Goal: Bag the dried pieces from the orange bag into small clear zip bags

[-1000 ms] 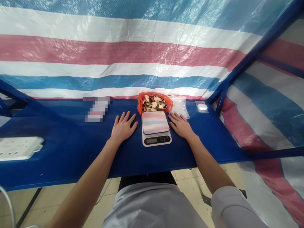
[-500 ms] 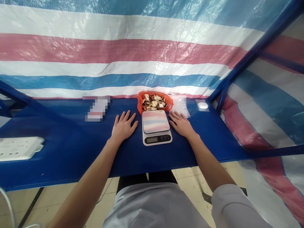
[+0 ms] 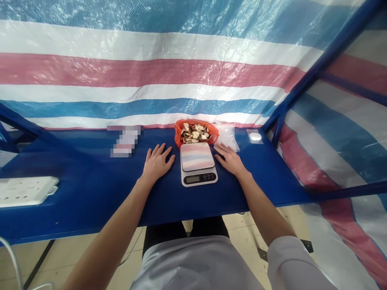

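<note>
My left hand lies flat on the blue table, fingers spread, just left of a white digital kitchen scale. On the scale's other side my right hand also rests flat with its fingers apart, close to a clear plastic bag. Neither hand holds anything. The scale's shiny plate reflects the striped sheet, and its display looks blank. Right behind the scale sits an open orange-red bag full of brown and cream pieces, which look like dried mushroom slices.
A white power strip lies at the table's left. Farther back is a pixelated item. A small clear packet with a white oval object lies at the back right. Blue frame bars and a striped sheet enclose the back and right.
The camera view has shifted slightly, so the scene sits a little lower and the right side a bit farther left. Both hands stay flat in the same places on the table.
</note>
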Available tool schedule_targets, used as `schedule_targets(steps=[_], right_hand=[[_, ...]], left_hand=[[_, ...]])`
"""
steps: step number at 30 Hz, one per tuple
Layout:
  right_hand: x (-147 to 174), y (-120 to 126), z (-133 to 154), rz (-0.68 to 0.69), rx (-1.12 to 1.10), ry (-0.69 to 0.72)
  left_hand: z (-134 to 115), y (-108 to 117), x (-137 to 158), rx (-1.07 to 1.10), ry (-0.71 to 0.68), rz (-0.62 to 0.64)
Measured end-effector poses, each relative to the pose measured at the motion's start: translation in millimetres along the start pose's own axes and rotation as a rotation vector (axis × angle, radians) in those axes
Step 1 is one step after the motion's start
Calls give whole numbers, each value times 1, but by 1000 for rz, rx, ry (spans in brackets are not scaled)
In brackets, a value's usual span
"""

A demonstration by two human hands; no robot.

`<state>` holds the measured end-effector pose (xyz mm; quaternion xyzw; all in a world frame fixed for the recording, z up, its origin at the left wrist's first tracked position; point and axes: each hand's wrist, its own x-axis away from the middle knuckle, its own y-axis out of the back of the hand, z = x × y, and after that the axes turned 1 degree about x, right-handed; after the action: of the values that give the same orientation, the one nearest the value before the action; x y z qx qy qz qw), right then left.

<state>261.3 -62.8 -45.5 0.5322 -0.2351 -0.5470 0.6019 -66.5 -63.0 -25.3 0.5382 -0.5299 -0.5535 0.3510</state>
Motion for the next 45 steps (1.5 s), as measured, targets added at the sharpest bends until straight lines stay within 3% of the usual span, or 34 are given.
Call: schedule_targets(steps=[7, 12, 19, 27, 34, 45], right_hand=[[1, 7, -4, -153, -213, 13], [-14, 20, -15, -194, -172, -96], [-48, 29, -31, -50, 19, -145], [-62, 15, -32, 14, 203, -108], [-64, 8, -34, 25, 196, -85], [-65, 13, -29, -4, 154, -260]], left_hand=[[2, 7, -12, 35, 52, -43], [8, 6, -27, 11, 78, 8], [15, -5, -29, 8, 60, 17], [18, -8, -28, 15, 47, 14], [19, -11, -29, 1, 31, -3], [18, -10, -28, -11, 33, 0]])
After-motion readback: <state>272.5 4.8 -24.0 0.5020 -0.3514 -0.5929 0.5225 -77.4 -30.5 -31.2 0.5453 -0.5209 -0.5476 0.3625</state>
